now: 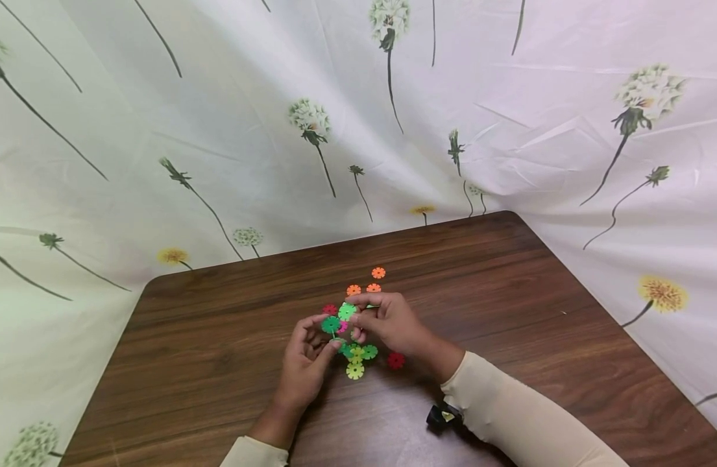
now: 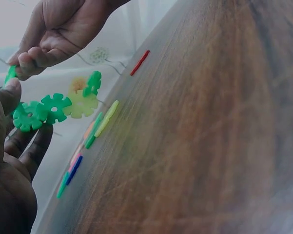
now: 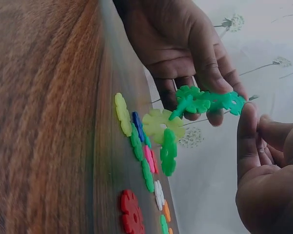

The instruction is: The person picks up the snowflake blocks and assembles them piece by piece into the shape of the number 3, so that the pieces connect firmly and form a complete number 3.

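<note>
A flowered cloth (image 1: 218, 117) hangs behind the brown bench (image 1: 218, 389). Above the bench, my left fingers (image 2: 36, 151) grip a linked chain of green and yellow discs (image 2: 61, 103) near its green end. My right fingers (image 3: 247, 146) pinch a light green disc (image 1: 346, 312) beside that end; I cannot tell whether they join. Orange discs (image 1: 378, 273) lie beyond, a red disc (image 1: 396, 360) nearer me.

Hands (image 3: 168, 48) pinching linked green and yellow discs (image 3: 197, 104), loose discs (image 3: 136, 142) on wooden table (image 3: 48, 122), flowered cloth (image 3: 209, 190) behind
</note>
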Available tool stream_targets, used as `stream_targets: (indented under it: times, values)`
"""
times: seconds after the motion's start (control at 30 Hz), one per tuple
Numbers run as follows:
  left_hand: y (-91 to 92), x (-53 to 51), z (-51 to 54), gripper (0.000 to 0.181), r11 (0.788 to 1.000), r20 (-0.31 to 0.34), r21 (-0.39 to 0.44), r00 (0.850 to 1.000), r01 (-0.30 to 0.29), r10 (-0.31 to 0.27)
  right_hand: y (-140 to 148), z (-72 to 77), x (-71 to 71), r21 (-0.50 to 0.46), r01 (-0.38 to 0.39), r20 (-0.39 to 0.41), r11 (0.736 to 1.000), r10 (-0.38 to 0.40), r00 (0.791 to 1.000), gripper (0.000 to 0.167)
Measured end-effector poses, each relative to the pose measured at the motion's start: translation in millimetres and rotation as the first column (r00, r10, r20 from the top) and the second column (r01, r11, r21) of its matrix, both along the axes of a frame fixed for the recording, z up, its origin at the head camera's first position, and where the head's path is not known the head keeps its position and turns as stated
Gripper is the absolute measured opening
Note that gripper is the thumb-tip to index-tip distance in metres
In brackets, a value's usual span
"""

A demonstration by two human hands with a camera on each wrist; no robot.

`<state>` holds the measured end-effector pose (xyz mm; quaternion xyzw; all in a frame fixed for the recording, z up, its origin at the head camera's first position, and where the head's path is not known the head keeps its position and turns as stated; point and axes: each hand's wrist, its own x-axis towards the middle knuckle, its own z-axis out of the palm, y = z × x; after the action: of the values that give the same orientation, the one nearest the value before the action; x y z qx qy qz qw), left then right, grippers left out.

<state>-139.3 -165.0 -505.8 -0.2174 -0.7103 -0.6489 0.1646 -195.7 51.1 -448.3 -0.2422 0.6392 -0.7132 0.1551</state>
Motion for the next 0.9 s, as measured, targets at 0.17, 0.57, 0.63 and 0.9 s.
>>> stream_targets:
  times: [0.17,0.57,0.63,0.9]
  values:
    - [0.2,0.7,0.2,0.048,0.999,-0.006,-0.023,1.000,-0.025,0.025,-2,1.7,2.3,0.034,0.005,-0.039,0.999,-0.004,0.999,0.038]
    - [0.3,-0.5,-1.5,0.047,0.999,-0.069,-0.026,0.997,-0.026,0.024,-5,-5.2,6.7,0.091,0.105,-0.274,0.990,-0.076,0.959,0.037]
    - [0.3,-0.8,-1.7,0.048,1.000,-0.075,-0.009,0.997,-0.025,0.024,-6,-6.7,7.7,0.079,0.123,-0.290,0.989,-0.095,0.952,0.037]
    - [0.4,-0.3,0.3,0.050,0.999,-0.072,0.028,0.997,-0.035,0.037,-10,-12.3,12.0,0.003,0.192,-0.348,0.981,-0.179,0.920,0.035]
